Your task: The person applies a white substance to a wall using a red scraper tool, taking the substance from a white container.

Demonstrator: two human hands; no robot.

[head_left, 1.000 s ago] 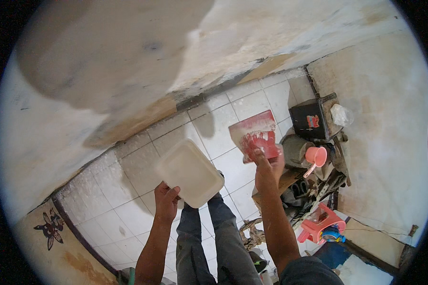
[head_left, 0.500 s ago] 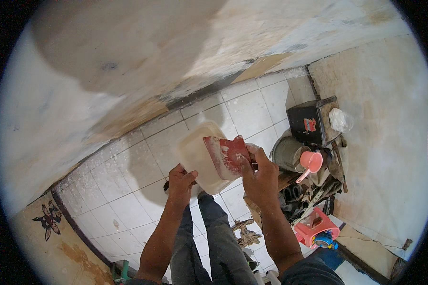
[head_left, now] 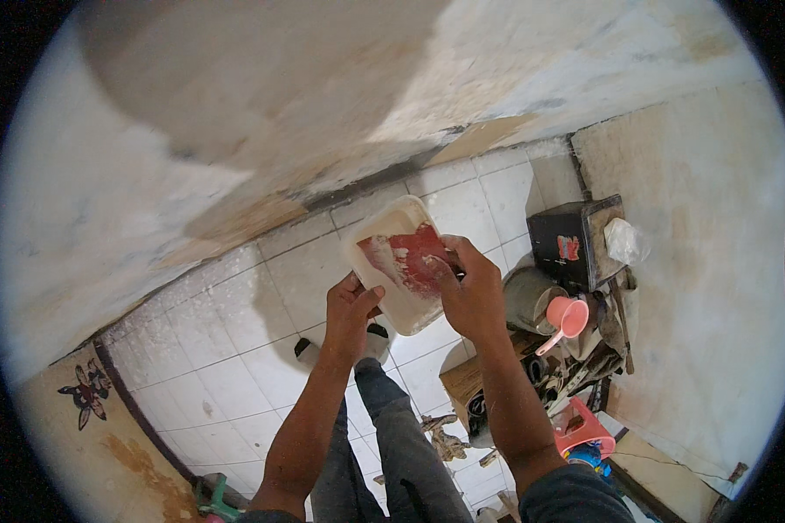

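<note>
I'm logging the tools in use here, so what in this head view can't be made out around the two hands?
- Inside of the white tray: largely covered by the red trowel blade.
- Trowel handle: hidden inside the right hand.
- Tray's underside: faces away; the left hand grips its edge.
- Tool pile at right: too small and jumbled.

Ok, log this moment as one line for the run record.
left hand: grips white tray from below | right hand: presses red trowel into tray | paste smeared on trowel | above tiled floor
</note>
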